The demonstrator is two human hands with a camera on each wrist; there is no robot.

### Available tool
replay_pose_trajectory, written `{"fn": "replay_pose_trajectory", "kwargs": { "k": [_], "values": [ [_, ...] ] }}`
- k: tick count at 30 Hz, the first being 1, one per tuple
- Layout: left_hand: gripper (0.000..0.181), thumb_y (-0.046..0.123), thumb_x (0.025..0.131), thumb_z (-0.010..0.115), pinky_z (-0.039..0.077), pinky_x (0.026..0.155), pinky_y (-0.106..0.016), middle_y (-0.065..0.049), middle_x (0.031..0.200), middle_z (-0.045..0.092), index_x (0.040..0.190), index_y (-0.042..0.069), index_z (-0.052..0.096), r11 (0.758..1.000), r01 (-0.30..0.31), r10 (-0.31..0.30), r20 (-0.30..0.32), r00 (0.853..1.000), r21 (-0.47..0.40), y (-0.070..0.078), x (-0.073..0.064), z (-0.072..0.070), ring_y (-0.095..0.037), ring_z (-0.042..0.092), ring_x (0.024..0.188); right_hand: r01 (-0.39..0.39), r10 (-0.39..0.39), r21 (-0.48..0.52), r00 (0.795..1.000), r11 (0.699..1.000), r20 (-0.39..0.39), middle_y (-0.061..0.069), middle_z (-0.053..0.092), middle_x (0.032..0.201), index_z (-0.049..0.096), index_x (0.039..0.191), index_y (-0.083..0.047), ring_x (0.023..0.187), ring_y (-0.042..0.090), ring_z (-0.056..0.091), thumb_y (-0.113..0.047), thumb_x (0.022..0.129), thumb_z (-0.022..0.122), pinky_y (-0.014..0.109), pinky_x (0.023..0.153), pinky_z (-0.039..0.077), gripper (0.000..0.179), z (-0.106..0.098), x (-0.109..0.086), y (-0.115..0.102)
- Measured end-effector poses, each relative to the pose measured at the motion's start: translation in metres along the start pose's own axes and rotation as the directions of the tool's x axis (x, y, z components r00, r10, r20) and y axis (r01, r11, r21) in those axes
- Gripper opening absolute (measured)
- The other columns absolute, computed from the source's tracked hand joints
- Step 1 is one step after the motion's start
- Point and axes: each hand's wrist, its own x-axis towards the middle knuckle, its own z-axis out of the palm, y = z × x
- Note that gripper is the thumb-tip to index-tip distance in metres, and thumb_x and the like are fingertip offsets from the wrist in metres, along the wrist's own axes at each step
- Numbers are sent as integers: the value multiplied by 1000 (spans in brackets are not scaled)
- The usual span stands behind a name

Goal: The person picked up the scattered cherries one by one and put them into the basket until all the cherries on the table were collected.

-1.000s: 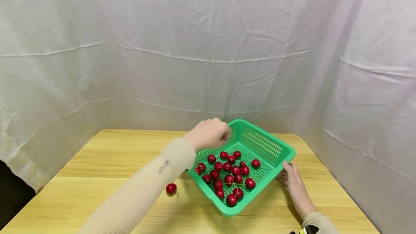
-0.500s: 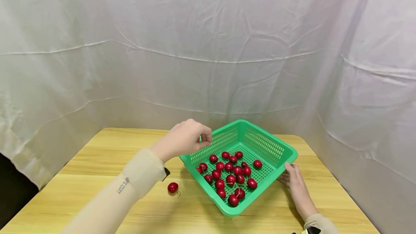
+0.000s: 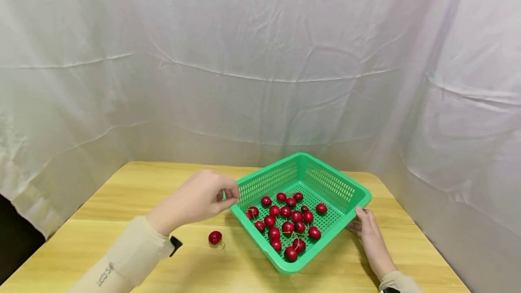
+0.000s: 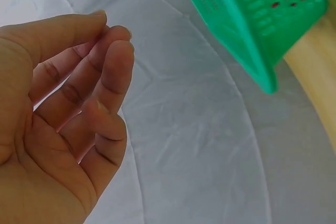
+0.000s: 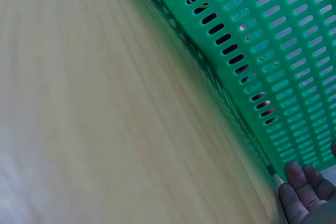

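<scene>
A green plastic basket (image 3: 303, 159) stands on the wooden table, with many red cherries (image 3: 286, 212) spread over its perforated floor. Some of the cherries show thin pale stems. My right hand (image 3: 371, 239) grips the basket at its right corner, thumb over the rim and fingers on the outer wall. In the right wrist view, the fingers (image 5: 300, 184) touch the wall near its lower end. My left hand (image 3: 199, 199) hovers at the basket's left corner, fingers loosely bent and holding nothing. One stemmed cherry (image 3: 215, 238) lies on the table below it.
The light wooden table (image 3: 150, 184) runs back to a white curtain (image 3: 244, 98), which also hangs along the right and left sides. A dark gap (image 3: 16, 238) shows at the far left beside the table edge.
My left hand has moved left and down, from over the basket to beside its left corner. The right hand keeps its grip on the basket, which stays in place.
</scene>
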Motion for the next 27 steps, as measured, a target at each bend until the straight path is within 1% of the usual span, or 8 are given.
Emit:
{"fn": "replay_pose_trajectory", "kwargs": {
  "k": [4,7,10,12,16,21,24,27],
  "values": [
    [18,6,92,81,51,59,-16,14,82,76,86,23,76,998,53,-52,45,998,-23,-2,-24,8,10,56,63,2,-2,17,1000,1000,8,14,55,130,33,149,5,102,-1,63,-46,117,21,16,92,54,61,2,1,2],
    [20,8,91,82,48,56,-15,17,79,74,84,25,74,997,77,-76,64,995,-14,-3,-38,20,12,53,59,5,-5,8,1000,1000,5,12,55,129,33,149,4,101,0,62,-47,117,21,16,92,53,62,2,1,2],
    [22,11,87,85,43,55,-15,21,76,70,82,27,71,995,90,-93,67,993,47,-3,-50,35,12,49,60,6,-6,-4,1000,1000,0,12,55,128,34,147,3,101,1,62,-47,117,21,16,92,54,60,1,1,2],
    [26,11,84,86,40,54,-16,21,73,66,80,28,67,990,101,-107,65,992,93,-2,-57,46,10,47,62,6,-6,-10,1000,1000,1,12,54,128,34,146,3,102,1,62,-48,117,20,16,93,53,60,0,1,2],
    [32,14,79,90,37,55,-19,18,73,61,79,27,61,976,122,-133,53,990,181,0,-68,65,6,46,64,12,-12,2,1000,1000,-6,14,55,128,33,146,5,99,1,63,-44,117,20,16,91,54,59,-1,2,3],
    [30,18,78,93,36,51,-21,15,75,62,82,25,63,951,164,-182,42,982,263,0,-79,85,2,45,61,18,-18,17,1000,1000,-13,11,56,123,34,146,7,97,0,63,-42,117,21,15,89,54,58,0,2,3],
    [30,20,79,93,35,49,-23,15,74,62,83,24,64,940,188,-203,25,979,283,0,-82,94,1,43,59,22,-22,13,1000,1000,-19,9,56,121,34,145,7,96,0,64,-41,117,21,15,89,54,57,0,1,3],
    [31,19,80,93,34,49,-23,16,72,58,82,24,62,933,212,-223,3,975,290,1,-83,100,0,40,57,28,-28,19,999,999,-20,8,56,120,34,146,7,96,0,64,-41,117,21,15,89,55,58,0,1,3]
  ]
}}
